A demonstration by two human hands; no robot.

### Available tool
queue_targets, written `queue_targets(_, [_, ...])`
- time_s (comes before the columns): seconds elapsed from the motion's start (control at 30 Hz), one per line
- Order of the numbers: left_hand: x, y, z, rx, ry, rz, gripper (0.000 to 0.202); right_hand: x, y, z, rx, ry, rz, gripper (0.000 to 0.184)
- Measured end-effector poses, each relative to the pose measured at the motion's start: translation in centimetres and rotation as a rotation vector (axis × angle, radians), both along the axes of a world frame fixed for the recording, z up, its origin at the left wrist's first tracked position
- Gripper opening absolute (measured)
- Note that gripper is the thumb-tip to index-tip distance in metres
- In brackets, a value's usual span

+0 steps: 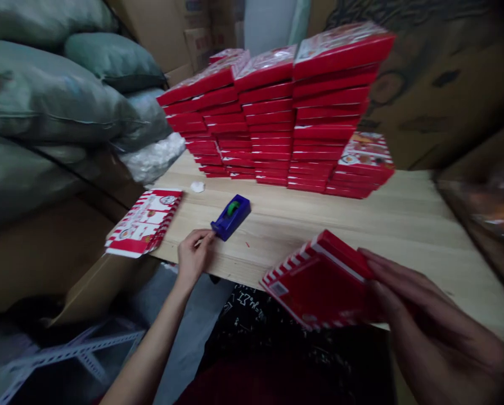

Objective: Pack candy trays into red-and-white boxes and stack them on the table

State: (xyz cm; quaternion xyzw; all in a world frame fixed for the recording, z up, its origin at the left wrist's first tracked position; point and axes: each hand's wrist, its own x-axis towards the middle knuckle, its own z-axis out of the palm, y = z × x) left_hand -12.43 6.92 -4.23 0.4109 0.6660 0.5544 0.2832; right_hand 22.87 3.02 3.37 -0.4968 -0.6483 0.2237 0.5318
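Observation:
My left hand reaches to the near end of a blue tape dispenser on the table. Its thumb and forefinger are pinched together at the cutter end, on the tape's end, which barely shows. A green core sits inside the dispenser. On the right, my right hand grips a flat red box with red-and-white striped edges. The box is held tilted above the table's near edge, its plain red face toward me. Part of that hand is blurred.
Tall stacks of red boxes stand along the table's back, with a lower stack at right. Striped boxes lie at the left edge. A small white piece rests on the wooden table. Full sacks are piled left.

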Motion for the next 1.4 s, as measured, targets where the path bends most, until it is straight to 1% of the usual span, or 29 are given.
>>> queue_targets(0.03, [1.6,-0.7,1.2,0.021,0.010,-0.014,0.017,-0.3,0.4,0.4,0.074,-0.040,-0.002,0.034])
queue_targets(0.1, [5.6,-2.1,3.7,0.068,0.031,-0.081,0.017,-0.9,1.3,0.4,0.182,-0.132,0.051,0.043])
queue_targets(0.17, [10.0,-3.3,6.2,0.097,-0.046,-0.196,0.017,-1.5,2.2,-0.3,0.229,-0.200,0.114,0.048])
queue_targets(0.23, [14.0,-4.0,8.1,0.110,-0.172,-0.295,0.016,-2.2,2.5,-0.9,0.223,-0.221,0.163,0.047])
queue_targets(0.27, [15.6,-4.2,8.8,0.111,-0.235,-0.333,0.016,-2.5,2.5,-1.1,0.210,-0.207,0.174,0.043])
queue_targets(0.3, [16.8,-4.1,9.3,0.110,-0.296,-0.344,0.016,-2.7,2.5,-1.2,0.192,-0.179,0.174,0.039])
queue_targets(0.33, [17.8,-3.9,9.6,0.111,-0.362,-0.340,0.022,-3.0,2.3,-1.3,0.174,-0.143,0.163,0.034])
queue_targets(0.37, [18.4,-3.6,9.6,0.108,-0.428,-0.328,0.035,-3.2,2.2,-1.4,0.152,-0.108,0.145,0.030])
queue_targets(0.4, [18.7,-3.2,9.6,0.102,-0.491,-0.312,0.052,-3.4,2.1,-1.4,0.137,-0.081,0.124,0.029])
queue_targets(0.47, [18.7,-2.4,9.0,0.076,-0.586,-0.293,0.086,-3.6,2.0,-1.5,0.131,-0.070,0.085,0.034])
queue_targets(0.5, [18.6,-2.1,8.7,0.056,-0.611,-0.295,0.095,-3.6,2.0,-1.6,0.133,-0.081,0.072,0.039])
queue_targets(0.57, [18.2,-1.6,8.1,0.011,-0.641,-0.311,0.100,-3.5,2.1,-1.5,0.139,-0.113,0.066,0.049])
queue_targets(0.63, [17.9,-1.4,7.8,-0.019,-0.677,-0.333,0.101,-3.3,2.3,-1.2,0.159,-0.166,0.112,0.055])
queue_targets(0.73, [17.5,-1.1,7.4,-0.063,-0.717,-0.373,0.101,-3.0,2.7,-0.5,0.213,-0.246,0.215,0.056])
queue_targets(0.8, [16.9,-0.5,7.0,-0.099,-0.671,-0.408,0.102,-2.8,2.9,0.0,0.225,-0.251,0.243,0.055])
queue_targets(0.87, [15.9,0.4,6.3,-0.100,-0.538,-0.443,0.097,-2.6,3.1,0.3,0.208,-0.216,0.248,0.052])
queue_targets(0.9, [15.3,0.8,5.9,-0.082,-0.442,-0.466,0.088,-2.5,3.2,0.5,0.196,-0.196,0.254,0.049])
queue_targets(1.0, [13.5,1.8,4.9,-0.017,-0.170,-0.577,0.041,-1.9,3.5,0.9,0.145,-0.180,0.287,0.042])
queue_targets(1.03, [13.3,1.8,4.8,-0.006,-0.105,-0.612,0.030,-1.5,3.4,1.0,0.128,-0.214,0.293,0.043])
queue_targets(1.07, [13.2,1.7,4.8,0.002,-0.059,-0.634,0.024,-0.9,3.3,1.2,0.106,-0.272,0.297,0.045])
queue_targets(1.1, [13.3,1.4,4.9,0.011,-0.035,-0.649,0.024,-0.3,3.2,1.4,0.088,-0.345,0.297,0.048])
queue_targets(1.17, [13.7,0.5,5.2,0.050,-0.012,-0.675,0.032,1.2,2.6,2.2,0.075,-0.484,0.298,0.052])
queue_targets(1.23, [13.5,-0.5,5.4,0.104,0.011,-0.693,0.042,3.0,2.1,3.4,0.089,-0.558,0.258,0.046])
queue_targets(1.27, [12.9,-0.8,5.4,0.130,0.045,-0.676,0.047,3.9,1.9,4.2,0.118,-0.575,0.203,0.041])
queue_targets(1.3, [11.8,-1.0,5.4,0.159,0.103,-0.620,0.051,4.8,2.0,5.0,0.163,-0.582,0.115,0.037])
queue_targets(1.33, [10.3,-1.0,5.4,0.193,0.181,-0.517,0.053,5.7,2.3,5.9,0.214,-0.585,0.002,0.034])
queue_targets(1.37, [8.3,-0.9,5.5,0.216,0.283,-0.386,0.054,6.6,2.9,6.7,0.273,-0.587,-0.113,0.031])
queue_targets(1.4, [5.9,-0.6,5.6,0.262,0.404,-0.212,0.054,7.4,4.0,7.4,0.330,-0.584,-0.218,0.030])
